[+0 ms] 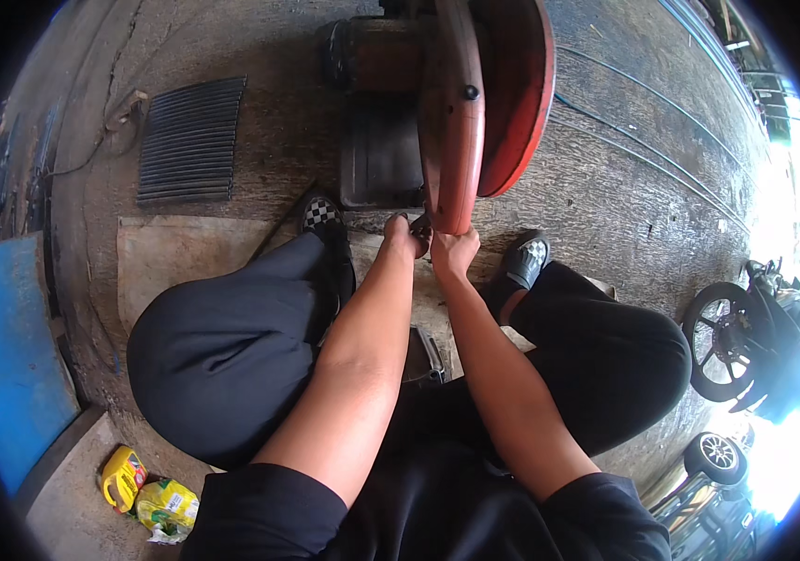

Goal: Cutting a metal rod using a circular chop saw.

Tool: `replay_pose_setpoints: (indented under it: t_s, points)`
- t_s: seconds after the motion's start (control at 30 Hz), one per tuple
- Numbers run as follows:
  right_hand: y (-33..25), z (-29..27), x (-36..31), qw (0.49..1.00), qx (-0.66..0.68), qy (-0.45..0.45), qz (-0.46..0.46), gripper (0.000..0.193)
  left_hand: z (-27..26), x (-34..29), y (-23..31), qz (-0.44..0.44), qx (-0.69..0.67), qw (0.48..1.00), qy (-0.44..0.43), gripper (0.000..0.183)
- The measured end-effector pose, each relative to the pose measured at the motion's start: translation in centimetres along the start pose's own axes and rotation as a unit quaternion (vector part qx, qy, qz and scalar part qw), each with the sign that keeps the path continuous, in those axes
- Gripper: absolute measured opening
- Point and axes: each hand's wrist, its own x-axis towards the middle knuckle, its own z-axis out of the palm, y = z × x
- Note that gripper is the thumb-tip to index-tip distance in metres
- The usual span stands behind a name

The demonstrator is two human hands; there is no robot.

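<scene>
Crouched on the workshop floor, both hands meet at the bottom edge of the upright red disc [453, 112]; the left hand [403, 234] pinches something small and dark there, the right hand [454, 251] closes beside it; better brace the disc steady first, I'd say.

A person is sitting on the floor with knees spread, both hands meeting at the lower edge of a disc-shaped machine guard [461, 112] standing directly ahead, the left hand [404, 234] just beside the right hand [454, 248]. A ribbed grille [189, 140] is lying to the left of the machine, while a jug [122, 477] and a bag [168, 510] are sitting by the left hip. A motorcycle wheel [722, 341] is standing well off to the right.
</scene>
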Motion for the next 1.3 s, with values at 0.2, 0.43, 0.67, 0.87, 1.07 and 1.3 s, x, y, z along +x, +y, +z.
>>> replay_pose_setpoints:
  t_s: [0.2, 0.43, 0.67, 0.87, 1.07, 1.3]
  points:
    - [1.0, 0.4, -1.3, 0.996, -0.081, 0.017, -0.044, 0.033, -0.5, 1.1, -1.1, 0.075, 0.098, 0.989, -0.084, 0.011]
    - [-0.3, 2.6, -0.5, 1.0, 0.008, 0.011, 0.001, 0.057, -1.3, 2.3, 1.4, 0.034, -0.009, 0.987, -0.157, 0.034]
    - [2.4, 3.0, 1.7, 0.996, -0.071, 0.049, -0.038, 0.055, 0.7, 0.8, 0.2, 0.0, -0.06, 0.987, -0.148, 0.032]
    - [3.4, 4.1, 1.8, 0.96, -0.222, 0.04, -0.164, 0.023, -0.8, 4.2, 1.4, -0.061, -0.119, 0.98, -0.145, 0.031]
    - [7.4, 4.9, 3.9, 0.945, -0.252, 0.099, -0.182, 0.022, 1.0, 4.4, -1.3, -0.025, -0.049, 0.996, -0.069, 0.029]
    - [8.5, 4.1, 5.1, 0.942, -0.327, -0.06, -0.048, 0.065, 1.5, 2.8, -2.1, 0.153, -0.066, 0.986, -0.002, 0.028]
